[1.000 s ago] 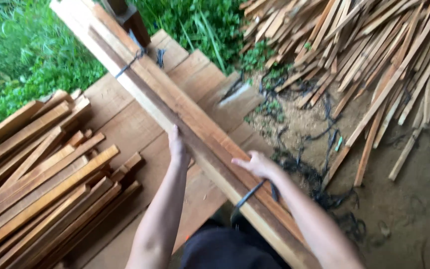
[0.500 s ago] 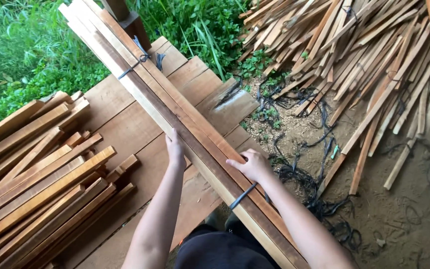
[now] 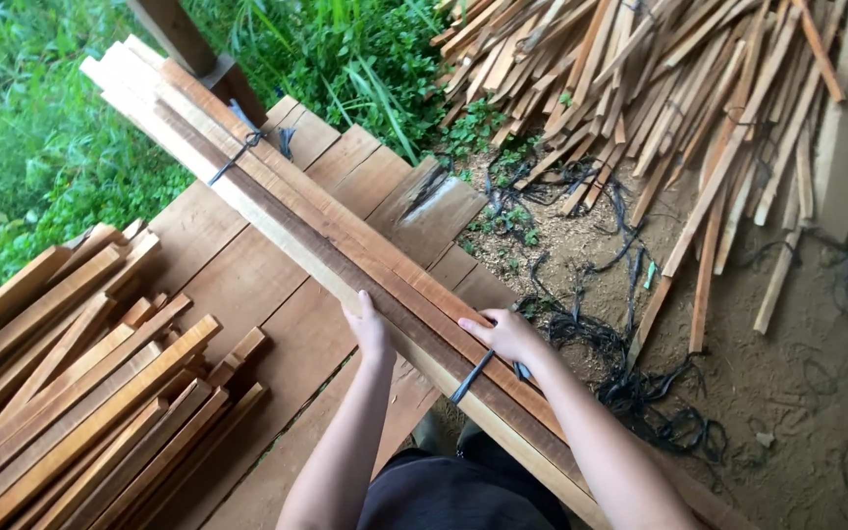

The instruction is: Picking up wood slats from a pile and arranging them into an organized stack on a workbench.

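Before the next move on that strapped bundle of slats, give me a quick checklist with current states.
1. Left hand on the bundle of slats: ok, it rests on the left edge.
2. Right hand on the bundle: ok, it lies flat on the top face.
3. Near black strap in place: ok, it wraps the bundle just below the right hand.
4. Far black strap in place: ok, tied near the far end.
5. Grip firmness: cannot tell, fingers under the edge are hidden.
6. Ground beside the plank platform: not ok, loose black straps litter the dirt.
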